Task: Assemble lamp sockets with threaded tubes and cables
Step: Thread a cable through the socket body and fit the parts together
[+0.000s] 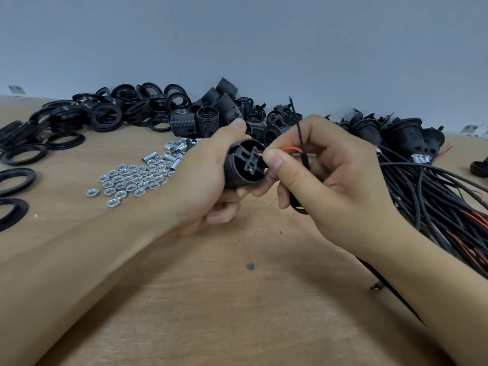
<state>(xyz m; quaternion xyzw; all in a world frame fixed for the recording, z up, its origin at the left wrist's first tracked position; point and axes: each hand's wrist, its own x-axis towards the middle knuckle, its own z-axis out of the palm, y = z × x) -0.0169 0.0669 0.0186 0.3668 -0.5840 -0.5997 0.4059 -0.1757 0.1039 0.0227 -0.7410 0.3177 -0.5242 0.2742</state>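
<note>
The black lamp socket [244,165] sits above the wooden table [237,299], gripped in my left hand [211,180], fingers curled round its body. My right hand [330,175] pinches the red wire [289,149] at the socket's terminal block; whether its tip is seated is unclear. Hex nuts [129,180] lie left, cables [435,196] right.

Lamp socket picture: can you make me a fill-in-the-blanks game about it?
1. The left hand grips a black ____.
2. The right hand pinches a thin wire coloured ____.
3. The shiny hex nuts lie on the wooden ____.
4. The bundle of black cables lies on the person's ____ side.

Missing words: socket; red; table; right
</note>
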